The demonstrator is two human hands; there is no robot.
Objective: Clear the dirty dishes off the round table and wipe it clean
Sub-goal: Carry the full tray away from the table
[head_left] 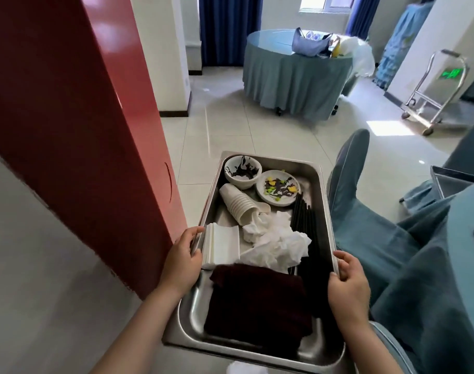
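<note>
The steel tray is carried at waist level. Left hand and right hand curl their fingers over opposite long rims. Load: fragile bowl, loose cups. Rigid, slippery; keep level.

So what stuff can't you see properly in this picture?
- Head view: the lower ends of the black chopsticks are lost behind the crumpled napkins and the dark cloth.
- What lies under that cloth in the steel tray is hidden.
- The things behind the blue bag on the far round table are too small and blurred to name.
</note>
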